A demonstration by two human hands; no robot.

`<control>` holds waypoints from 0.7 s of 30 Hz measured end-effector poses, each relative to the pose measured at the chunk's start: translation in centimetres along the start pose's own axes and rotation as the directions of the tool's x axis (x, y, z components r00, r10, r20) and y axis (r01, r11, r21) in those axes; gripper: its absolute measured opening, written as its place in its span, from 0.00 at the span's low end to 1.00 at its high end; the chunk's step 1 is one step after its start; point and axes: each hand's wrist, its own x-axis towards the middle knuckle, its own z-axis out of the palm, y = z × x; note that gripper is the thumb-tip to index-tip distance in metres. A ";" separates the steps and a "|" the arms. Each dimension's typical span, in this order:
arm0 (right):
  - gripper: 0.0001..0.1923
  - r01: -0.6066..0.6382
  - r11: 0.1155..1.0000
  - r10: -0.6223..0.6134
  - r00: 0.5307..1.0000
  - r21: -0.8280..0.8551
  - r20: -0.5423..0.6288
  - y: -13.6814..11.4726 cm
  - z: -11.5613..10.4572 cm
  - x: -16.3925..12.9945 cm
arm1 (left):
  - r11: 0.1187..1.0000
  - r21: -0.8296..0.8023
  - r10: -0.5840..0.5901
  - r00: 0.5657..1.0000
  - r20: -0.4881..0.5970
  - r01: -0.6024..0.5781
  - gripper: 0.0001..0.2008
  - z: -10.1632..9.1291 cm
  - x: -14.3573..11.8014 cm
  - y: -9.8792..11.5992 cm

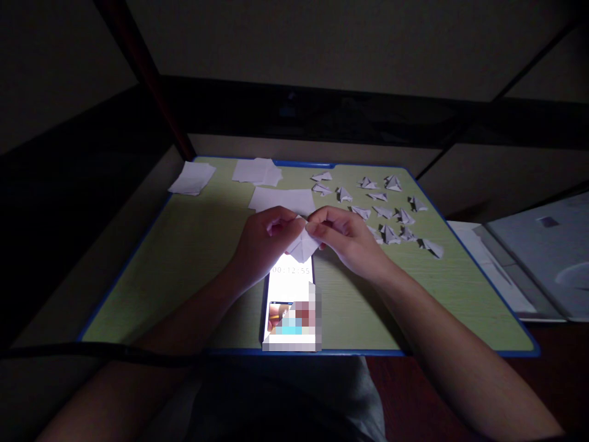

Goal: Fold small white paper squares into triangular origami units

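Between my two hands is a small piece of folded white paper [302, 245], with crease lines on it and its lower corner pointing toward me. My left hand [271, 236] pinches its upper left edge between thumb and fingers. On the other side my right hand [343, 236] grips the upper right edge, thumb on top. The thumbs nearly meet at the paper's top. Below the paper lies a lit phone [289, 285], its screen showing timer digits; its upper part is hidden by the hands and paper. Just beyond the hands rests a flat white sheet [281, 199].
The light green table [184, 258] has a blue rim. Several folded paper pieces [389, 233] are scattered at the right. Paper stacks lie at the far left [192, 178] and back middle [256, 171]. A dark cable [115, 351] crosses the near left edge.
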 end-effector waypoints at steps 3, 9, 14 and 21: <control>0.11 -0.014 1.000 0.015 1.000 -0.014 0.024 0.0 0.0 0.0 | 1.000 0.013 0.003 1.000 -0.005 -0.003 0.06 0.0 0.0 0.0; 0.10 0.062 0.998 -0.062 0.998 -0.027 0.012 0.1 -0.1 0.0 | 0.999 0.031 0.020 1.000 0.010 -0.021 0.07 0.0 0.0 -0.2; 0.09 0.110 0.993 -0.111 0.994 -0.044 -0.013 0.1 -0.1 0.0 | 0.999 0.033 0.017 1.000 0.013 -0.017 0.08 0.0 0.0 -0.1; 0.14 0.027 0.999 -0.027 1.000 -0.043 0.003 0.1 0.2 0.0 | 0.999 0.015 0.039 0.999 -0.006 -0.039 0.07 0.0 0.0 -0.1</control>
